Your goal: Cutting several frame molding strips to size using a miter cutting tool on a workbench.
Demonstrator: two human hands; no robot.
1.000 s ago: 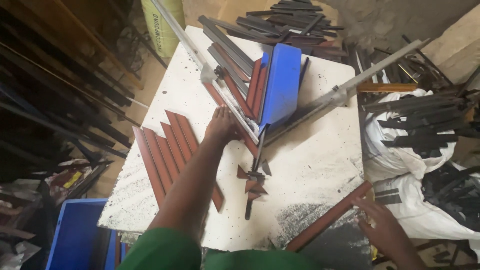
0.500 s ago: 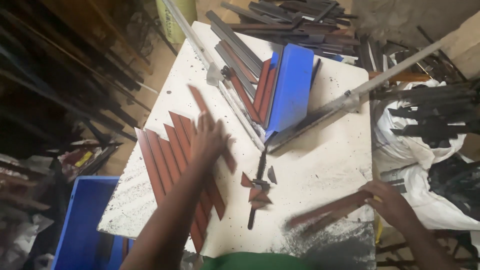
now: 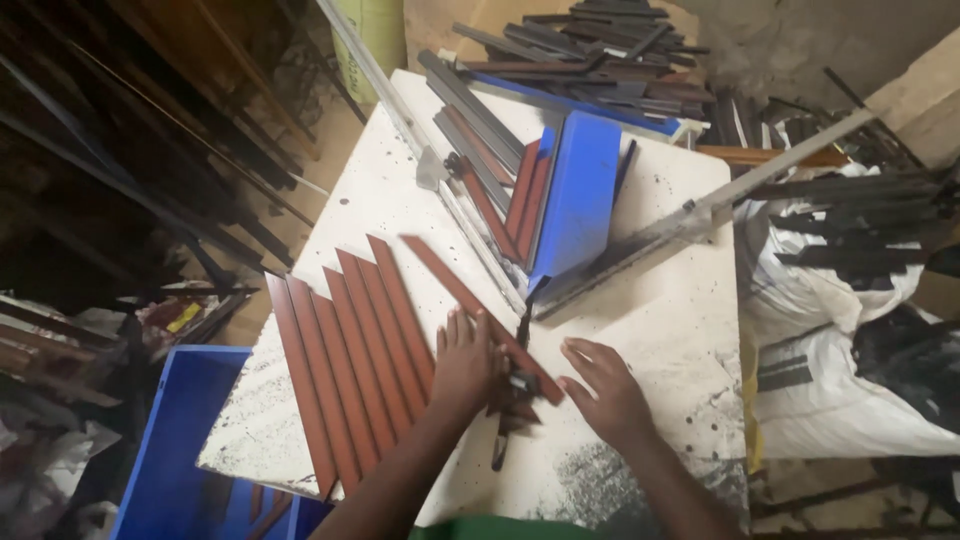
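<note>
On the white table [image 3: 640,330], the left hand [image 3: 465,362] rests flat, fingers spread, on a red-brown strip [image 3: 480,300] whose long axis runs from upper left to lower right. Beside it, the right hand [image 3: 605,390] lies open near the strip's lower end, gripping nothing.

One head-worn camera looks steeply down, close over the white worktable [image 3: 640,330].

**Red-brown strip lies slanted under both hands**

One long red-brown strip [image 3: 478,303] lies flat on the white counter [image 3: 660,320], running diagonally from upper left to lower right. Its lower end passes between the hands. Just left, a fan of matching strips [image 3: 345,360] sits side by side, pointed tips up.
</note>
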